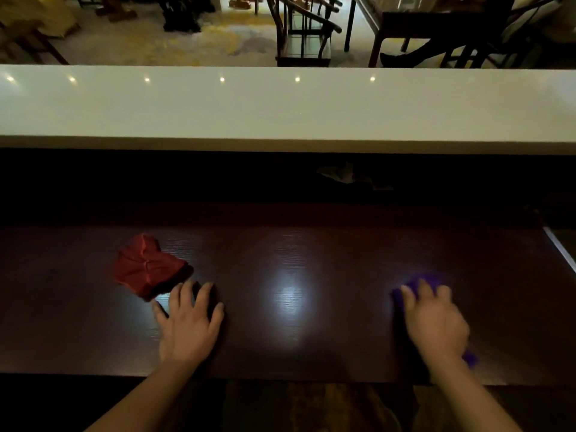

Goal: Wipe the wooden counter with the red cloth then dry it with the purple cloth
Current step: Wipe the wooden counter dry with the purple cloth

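Note:
The dark wooden counter (290, 251) stretches across the lower half of the head view, with a bright light glare near its middle. A crumpled red cloth (146, 266) lies on it at the left. My left hand (187, 322) rests flat on the wood just right of and below the red cloth, fingers spread, holding nothing. My right hand (434, 322) presses down on the purple cloth (420, 283), which shows past my fingertips and again by my wrist. Most of that cloth is hidden under the hand.
A raised white ledge (280, 104) runs along the back of the counter. A pale crumpled scrap (339, 173) lies in the shadow under it. A metal strip (561, 251) marks the counter's right end. Chairs and a table stand beyond the ledge.

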A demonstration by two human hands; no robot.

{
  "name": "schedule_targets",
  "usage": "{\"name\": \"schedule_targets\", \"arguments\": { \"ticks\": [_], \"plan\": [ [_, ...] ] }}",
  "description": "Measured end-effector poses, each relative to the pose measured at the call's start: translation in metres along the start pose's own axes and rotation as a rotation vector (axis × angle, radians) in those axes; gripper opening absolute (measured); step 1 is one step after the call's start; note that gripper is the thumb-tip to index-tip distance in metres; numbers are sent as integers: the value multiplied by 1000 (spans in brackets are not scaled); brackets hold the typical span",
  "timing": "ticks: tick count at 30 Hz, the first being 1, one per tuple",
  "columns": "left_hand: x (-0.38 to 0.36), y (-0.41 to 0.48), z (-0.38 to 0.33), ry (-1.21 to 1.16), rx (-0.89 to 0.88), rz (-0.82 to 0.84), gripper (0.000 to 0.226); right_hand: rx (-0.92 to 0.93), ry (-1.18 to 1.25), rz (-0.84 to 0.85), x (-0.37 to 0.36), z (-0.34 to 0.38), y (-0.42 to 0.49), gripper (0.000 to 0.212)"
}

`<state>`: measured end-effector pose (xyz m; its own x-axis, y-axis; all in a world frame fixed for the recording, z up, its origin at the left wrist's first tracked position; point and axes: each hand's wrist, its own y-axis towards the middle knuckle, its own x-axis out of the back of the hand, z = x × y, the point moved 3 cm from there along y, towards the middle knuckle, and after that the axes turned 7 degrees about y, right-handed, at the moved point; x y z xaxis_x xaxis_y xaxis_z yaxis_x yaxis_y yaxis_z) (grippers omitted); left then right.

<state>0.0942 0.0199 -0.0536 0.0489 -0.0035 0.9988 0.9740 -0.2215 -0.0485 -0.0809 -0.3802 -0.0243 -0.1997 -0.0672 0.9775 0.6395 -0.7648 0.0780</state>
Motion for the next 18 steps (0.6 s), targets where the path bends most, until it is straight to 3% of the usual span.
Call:
{"name": "schedule_targets", "arguments": {
  "ticks": [3, 5, 8, 10, 14, 16, 18],
  "plan": [
    [-1, 2, 3, 19, -17, 9, 55, 194, 58, 70, -15, 90, -35, 44],
    [0, 1, 3, 19, -25, 23, 61, 440, 72, 108, -26, 144, -64, 43],
    [1, -3, 5, -8, -69, 52, 68, 727, 34, 140, -35, 164, -59, 46],
    [3, -7, 14, -54, -129, 51, 69, 613, 21, 120, -31, 145, -16, 46],
    [10, -13, 44, -103, -257, 20, 66, 204, 102, 30, -24, 144, 41, 46],
    [12, -14, 53, -104, -285, 6, 64, 306, 127, 46, -31, 198, 6, 41],
    [12, -13, 53, -109, -284, -3, 63, 583, 155, 132, -44, 262, -54, 31]
  ]
}}
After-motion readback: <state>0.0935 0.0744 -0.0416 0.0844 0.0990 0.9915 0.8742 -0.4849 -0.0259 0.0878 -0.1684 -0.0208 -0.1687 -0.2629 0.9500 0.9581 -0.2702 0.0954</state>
